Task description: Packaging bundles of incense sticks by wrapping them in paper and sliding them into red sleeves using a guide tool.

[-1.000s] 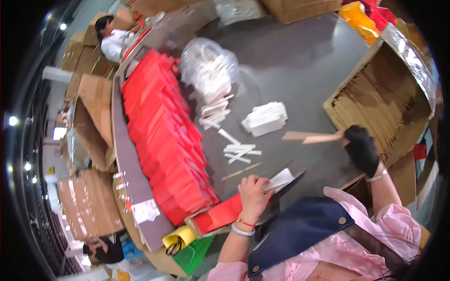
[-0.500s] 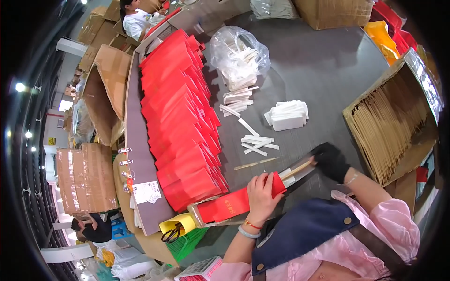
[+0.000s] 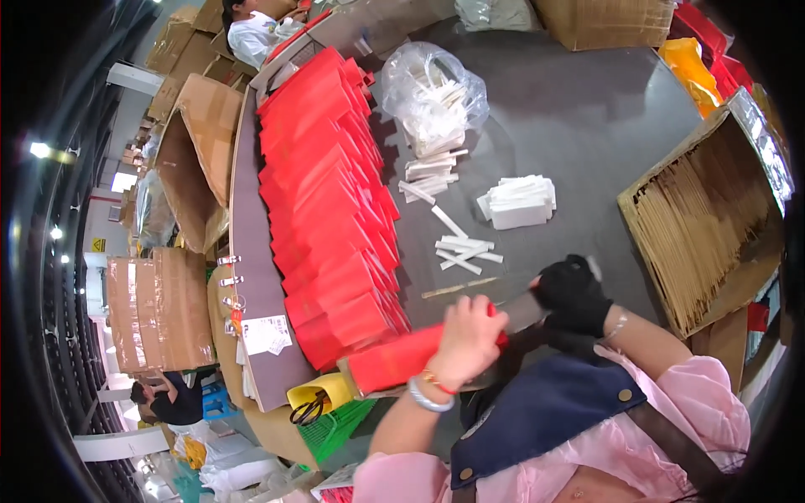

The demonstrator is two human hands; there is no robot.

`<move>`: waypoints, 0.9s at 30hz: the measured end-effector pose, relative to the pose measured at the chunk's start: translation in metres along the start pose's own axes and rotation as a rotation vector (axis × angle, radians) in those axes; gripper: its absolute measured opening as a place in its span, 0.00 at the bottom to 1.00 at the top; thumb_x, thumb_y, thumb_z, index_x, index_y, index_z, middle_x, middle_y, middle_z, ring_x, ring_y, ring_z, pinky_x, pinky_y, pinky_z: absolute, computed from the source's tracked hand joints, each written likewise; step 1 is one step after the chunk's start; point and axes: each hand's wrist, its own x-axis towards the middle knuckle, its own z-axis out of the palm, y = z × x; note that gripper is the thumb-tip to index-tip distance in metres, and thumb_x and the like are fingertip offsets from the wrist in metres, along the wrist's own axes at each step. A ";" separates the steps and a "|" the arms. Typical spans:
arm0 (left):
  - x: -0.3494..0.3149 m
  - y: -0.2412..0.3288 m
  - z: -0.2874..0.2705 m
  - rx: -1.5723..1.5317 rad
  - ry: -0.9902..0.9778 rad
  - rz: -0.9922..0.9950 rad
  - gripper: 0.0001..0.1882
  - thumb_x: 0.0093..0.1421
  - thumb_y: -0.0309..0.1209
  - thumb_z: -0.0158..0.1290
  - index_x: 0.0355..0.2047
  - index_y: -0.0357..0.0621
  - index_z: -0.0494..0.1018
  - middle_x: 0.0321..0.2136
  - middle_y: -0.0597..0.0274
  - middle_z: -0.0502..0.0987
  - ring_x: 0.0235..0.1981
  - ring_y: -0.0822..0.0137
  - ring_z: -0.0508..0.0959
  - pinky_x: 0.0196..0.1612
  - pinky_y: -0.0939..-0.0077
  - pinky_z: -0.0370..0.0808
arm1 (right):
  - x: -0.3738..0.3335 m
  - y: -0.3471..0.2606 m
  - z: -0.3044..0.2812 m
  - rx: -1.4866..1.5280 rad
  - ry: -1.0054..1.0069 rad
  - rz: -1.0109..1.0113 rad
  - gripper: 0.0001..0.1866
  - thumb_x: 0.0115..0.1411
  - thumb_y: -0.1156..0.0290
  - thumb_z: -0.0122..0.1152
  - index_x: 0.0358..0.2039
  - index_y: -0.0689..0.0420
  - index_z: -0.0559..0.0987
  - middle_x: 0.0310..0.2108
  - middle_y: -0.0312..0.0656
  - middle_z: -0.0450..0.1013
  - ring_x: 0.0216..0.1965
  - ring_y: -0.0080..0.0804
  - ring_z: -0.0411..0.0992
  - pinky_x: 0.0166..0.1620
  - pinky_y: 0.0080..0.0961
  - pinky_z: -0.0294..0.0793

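At the near edge of the counter [image 3: 579, 126], a red packet [image 3: 394, 362] lies under the bare left hand [image 3: 471, 335], just beside the near end of the red pile [image 3: 331, 201]. Left fingers bent over the packet's right end; can't tell from here whether they pinch it. Clear film [image 3: 521, 313] runs from that end to the black-gloved right hand [image 3: 574, 289]. Right fingers bunched at the film; blur, can't tell if it's pinched. Beyond the hands: thin strip [image 3: 461, 287], loose white sticks crossed [image 3: 465, 251], white stack [image 3: 521, 205], clear bag [image 3: 432, 88] with more white pieces spilling from its mouth. Right side: carton [image 3: 759, 138] tilted, mouth toward the person, packed with thin brown sticks [image 3: 696, 239]. Left of the packet: yellow holder [image 3: 335, 396], dark-handled scissors [image 3: 307, 411] in it.
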 end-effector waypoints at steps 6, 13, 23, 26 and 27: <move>-0.032 -0.092 -0.047 0.435 0.501 -0.270 0.17 0.40 0.23 0.60 0.34 0.43 0.75 0.50 0.45 0.69 0.51 0.44 0.67 0.53 0.49 0.66 | -0.019 0.009 -0.047 0.055 0.228 0.316 0.32 0.35 0.61 0.75 0.43 0.54 0.73 0.40 0.43 0.71 0.45 0.45 0.69 0.52 0.43 0.63; -0.036 -0.008 0.085 -0.252 0.433 -0.763 0.49 0.43 0.54 0.68 0.60 0.39 0.65 0.61 0.45 0.61 0.64 0.42 0.56 0.65 0.37 0.45 | -0.016 -0.006 -0.035 -0.038 0.079 0.179 0.33 0.33 0.56 0.76 0.41 0.53 0.74 0.39 0.42 0.71 0.44 0.43 0.69 0.53 0.43 0.62; -0.039 -0.015 0.099 -0.330 0.477 -0.718 0.50 0.44 0.55 0.66 0.60 0.38 0.63 0.61 0.49 0.62 0.65 0.45 0.53 0.65 0.34 0.41 | -0.013 -0.013 -0.035 -0.044 -0.092 0.141 0.33 0.39 0.53 0.72 0.45 0.56 0.76 0.42 0.44 0.72 0.47 0.44 0.70 0.56 0.46 0.60; -0.040 -0.017 0.096 -0.354 0.446 -0.703 0.50 0.45 0.55 0.66 0.61 0.39 0.62 0.61 0.49 0.62 0.66 0.45 0.53 0.65 0.34 0.40 | -0.011 -0.008 -0.021 -0.023 -0.128 0.111 0.34 0.38 0.49 0.72 0.44 0.55 0.75 0.42 0.44 0.72 0.46 0.43 0.70 0.55 0.46 0.60; -0.039 -0.016 0.095 -0.358 0.447 -0.697 0.50 0.45 0.55 0.66 0.61 0.39 0.62 0.61 0.49 0.62 0.66 0.45 0.53 0.65 0.34 0.40 | -0.005 -0.010 -0.007 0.005 -0.128 0.067 0.34 0.39 0.48 0.71 0.44 0.55 0.76 0.43 0.44 0.72 0.48 0.43 0.69 0.56 0.46 0.59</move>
